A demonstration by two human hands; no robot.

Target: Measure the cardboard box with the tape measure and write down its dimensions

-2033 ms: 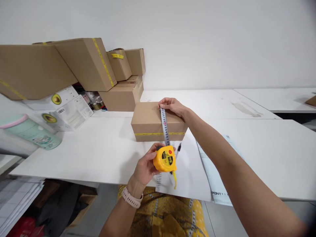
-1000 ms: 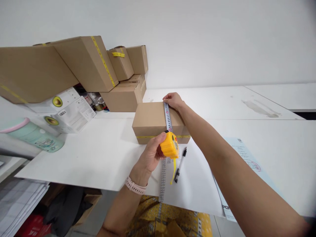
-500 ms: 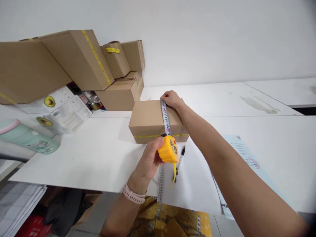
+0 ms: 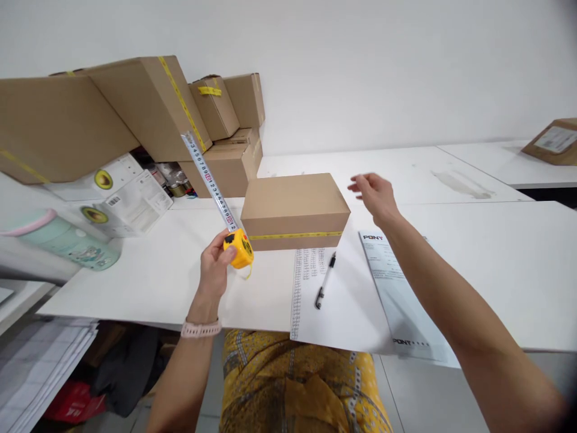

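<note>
My left hand grips a yellow tape measure just left of the small cardboard box on the white table. The white blade sticks out up and to the left, free in the air. My right hand hovers to the right of the box, fingers spread, touching nothing. The box has a yellow tape band along its front face. A black pen lies on a printed sheet in front of the box.
A stack of larger cardboard boxes leans at the back left, above white avocado-printed cartons. A mint bottle lies at the left. A "PONY" form lies right of the sheet. Another box sits far right.
My right hand let go of the blade's end and lifted off the box to the right. My left hand swung the tape measure left, off the box, its blade now pointing up-left.
</note>
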